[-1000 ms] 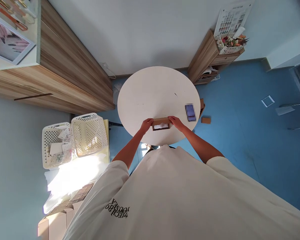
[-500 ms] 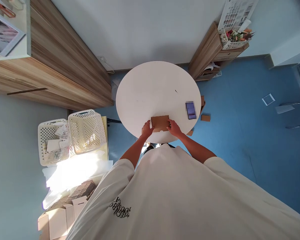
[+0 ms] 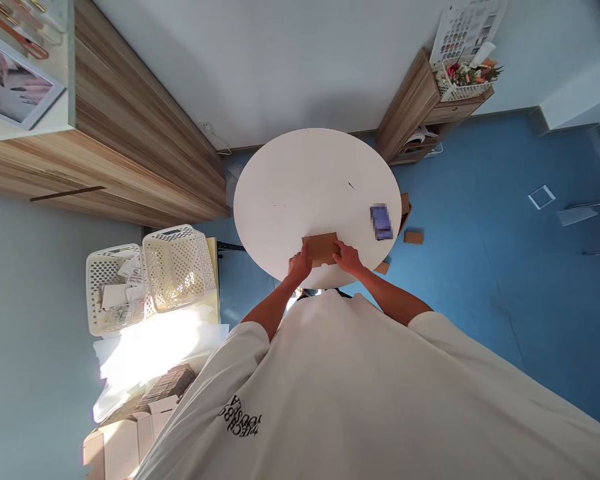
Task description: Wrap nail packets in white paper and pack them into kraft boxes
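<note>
L hand [image 3: 299, 265], R hand [image 3: 349, 259] pressing in on cardbd box [image 3: 321, 249] from both ends, box sitting just inside near edge of table [image 3: 290, 200].

Cardboard box [image 3: 321, 248] partly hand-hidden, purple object [image 3: 381, 223] blurred
</note>
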A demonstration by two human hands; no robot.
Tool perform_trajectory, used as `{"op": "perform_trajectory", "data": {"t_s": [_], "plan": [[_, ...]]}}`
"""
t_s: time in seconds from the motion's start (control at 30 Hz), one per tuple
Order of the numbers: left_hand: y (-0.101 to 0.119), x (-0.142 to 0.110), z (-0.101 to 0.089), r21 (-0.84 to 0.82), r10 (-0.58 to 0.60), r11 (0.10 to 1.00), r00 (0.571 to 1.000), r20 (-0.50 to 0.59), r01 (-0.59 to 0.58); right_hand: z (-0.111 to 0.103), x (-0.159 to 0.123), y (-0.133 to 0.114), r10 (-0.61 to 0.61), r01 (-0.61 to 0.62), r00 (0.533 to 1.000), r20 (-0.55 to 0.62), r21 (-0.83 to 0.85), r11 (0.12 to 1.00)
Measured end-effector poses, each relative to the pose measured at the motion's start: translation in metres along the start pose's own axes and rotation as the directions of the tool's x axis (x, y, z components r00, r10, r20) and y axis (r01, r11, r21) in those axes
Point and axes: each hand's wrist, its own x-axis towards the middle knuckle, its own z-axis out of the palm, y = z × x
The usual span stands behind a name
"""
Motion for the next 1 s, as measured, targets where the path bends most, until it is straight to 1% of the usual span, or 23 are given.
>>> {"op": "perform_trajectory", "data": {"t_s": [0.1, 0.23, 0.37, 0.47, 0.6, 0.7, 0.87, 1.0], "plan": [[0.005, -0.003, -0.008, 0.017, 0.034, 0.999, 0.999, -0.038, -0.033, -0.008, 0.000, -0.008, 0.009, -0.007, 1.000, -0.027, 0.042, 0.999], [0.008, 0.004, -0.030, 0.063, 0.089, 0.995, 0.992, -0.091, -0.083, -0.027, -0.001, -0.023, -0.038, 0.043, 0.998, -0.052, 0.100, 0.994], [0.006, 0.016, -0.050, 0.077, 0.101, 0.993, 0.990, -0.095, -0.094, -0.042, -0.001, -0.033, -0.118, 0.122, 0.992, -0.036, 0.134, 0.984], [0.004, 0.023, -0.059, 0.074, 0.090, 0.994, 0.993, -0.082, -0.084, -0.044, 0.002, -0.034, -0.147, 0.150, 0.989, -0.031, 0.099, 0.984], [0.005, 0.028, -0.064, 0.078, 0.079, 0.994, 0.997, -0.027, -0.077, -0.042, 0.010, -0.027, -0.134, 0.137, 0.990, -0.046, 0.082, 0.987], [0.007, 0.031, -0.065, 0.118, 0.085, 0.990, 0.996, -0.021, -0.082, -0.042, 0.018, -0.023, -0.118, 0.123, 0.992, -0.053, 0.110, 0.986], [0.011, 0.036, -0.066, 0.168, 0.120, 0.980, 0.991, -0.054, -0.110, -0.045, 0.029, -0.022, -0.097, 0.102, 0.994, -0.052, 0.113, 0.988], [0.014, 0.039, -0.068, 0.255, 0.159, 0.959, 0.979, -0.126, -0.123, -0.046, 0.033, -0.024, -0.115, 0.116, 0.992, -0.057, 0.004, 0.993]]}}
